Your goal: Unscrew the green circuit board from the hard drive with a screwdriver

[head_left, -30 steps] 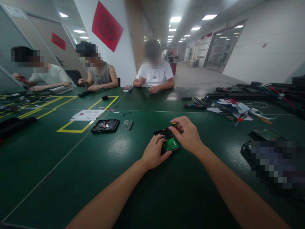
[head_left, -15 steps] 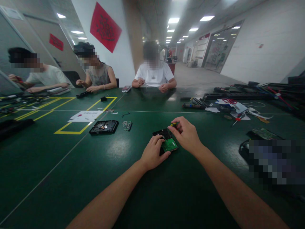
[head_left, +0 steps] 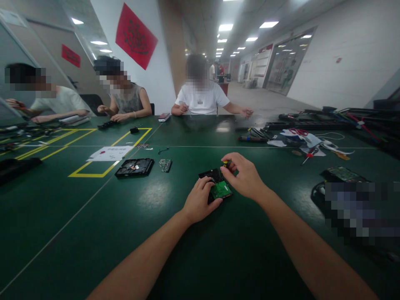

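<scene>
A black hard drive with a green circuit board on its upper face lies on the table in front of me. My left hand grips it, fingers over the far-left side and thumb along the near edge. Above its far-right side, my right hand pinches a small black-and-yellow screwdriver handle. The handle is mostly covered by my fingers, and I cannot make out its tip or whether it touches a screw.
Left of the drive are a small circuit board and another opened hard drive. A paper sheet lies by yellow tape. At right are a red-tipped screwdriver, cables and a dark board. Several people sit across the table.
The person opposite in the white shirt has stretched one arm out toward the right of the view. My hands stay at the drive; the whole view has shifted slightly.
</scene>
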{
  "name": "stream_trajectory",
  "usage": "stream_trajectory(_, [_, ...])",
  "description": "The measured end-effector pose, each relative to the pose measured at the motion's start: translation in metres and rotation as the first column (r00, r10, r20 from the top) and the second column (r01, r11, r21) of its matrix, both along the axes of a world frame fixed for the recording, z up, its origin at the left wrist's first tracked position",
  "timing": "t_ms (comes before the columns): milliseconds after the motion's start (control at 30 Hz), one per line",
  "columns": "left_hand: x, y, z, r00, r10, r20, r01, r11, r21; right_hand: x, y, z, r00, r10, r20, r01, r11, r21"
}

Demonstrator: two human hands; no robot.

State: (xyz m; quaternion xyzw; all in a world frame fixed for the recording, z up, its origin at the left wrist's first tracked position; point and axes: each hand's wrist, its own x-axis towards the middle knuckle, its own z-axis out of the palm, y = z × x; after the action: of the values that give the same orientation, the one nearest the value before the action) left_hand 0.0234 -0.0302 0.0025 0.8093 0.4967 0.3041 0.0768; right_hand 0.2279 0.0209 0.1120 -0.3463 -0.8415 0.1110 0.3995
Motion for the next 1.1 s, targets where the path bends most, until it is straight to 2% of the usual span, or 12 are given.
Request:
stream_trajectory(167, [0.0,-0.001,0.001,1.0,0.005,-0.013,-0.005,1.0,-0.007,0.001,-0.001,0.001,1.0,-0.004,0.023,0.005,0.999,-0.04])
stream_trajectory(433, [0.0,0.0,0.0,0.999,0.011,-0.033,-0.011,1.0,-0.009,0.0,0.005,-0.005,0.999,-0.052,-0.008,0.053,0.998,0.029])
stream_trajectory(667, [0.0,-0.001,0.001,0.999,0.01,-0.035,-0.01,1.0,-0.019,-0.003,-0.002,-0.003,0.997,-0.07,-0.039,0.066,0.993,-0.094])
stream_trajectory(967, [0.0,0.0,0.001,1.0,0.005,-0.025,-0.005,1.0,-0.014,-0.005,0.002,-0.009,0.994,-0.094,-0.062,0.097,0.994,0.059])
stream_trajectory(1100, [0.0,0.0,-0.001,1.0,0.01,-0.024,-0.01,1.0,-0.014,-0.006,0.0,-0.009,0.998,-0.064,-0.021,0.065,0.997,0.044])
